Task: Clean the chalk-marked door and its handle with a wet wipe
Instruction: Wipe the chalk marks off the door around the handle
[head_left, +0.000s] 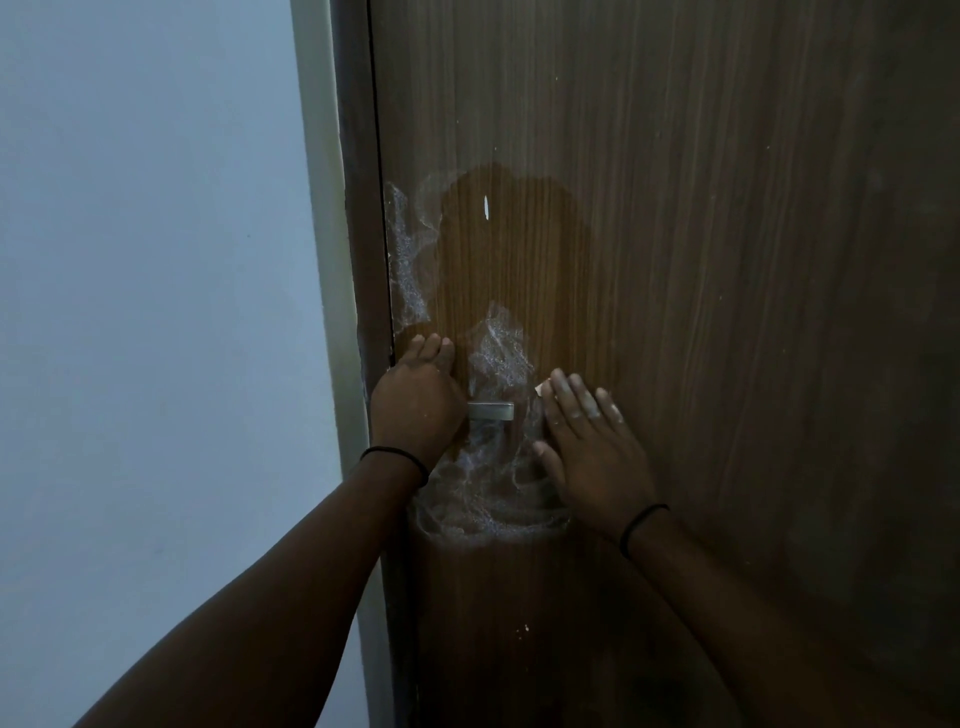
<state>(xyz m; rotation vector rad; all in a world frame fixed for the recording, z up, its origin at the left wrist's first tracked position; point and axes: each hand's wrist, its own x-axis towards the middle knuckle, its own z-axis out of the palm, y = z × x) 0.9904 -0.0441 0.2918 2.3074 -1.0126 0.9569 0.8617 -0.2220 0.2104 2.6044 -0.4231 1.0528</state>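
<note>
The brown wooden door (701, 234) carries white chalk smears along its left edge (405, 260), above the handle (496, 353) and below it (483, 499). A wiped, damp-looking patch (498, 249) lies between them. The metal handle (493, 410) sticks out to the right from under my left hand (415, 400), which rests over the handle's base with its fingers pointing up against the door. My right hand (587, 441) lies flat on the door just right of the handle. It presses a wet wipe (543, 388), of which only a pale corner shows by the fingertips.
The dark door frame (358, 260) and a pale wall (156, 312) stand to the left of the door. A small white fleck (487, 208) sits in the wiped patch. Both wrists wear a thin black band.
</note>
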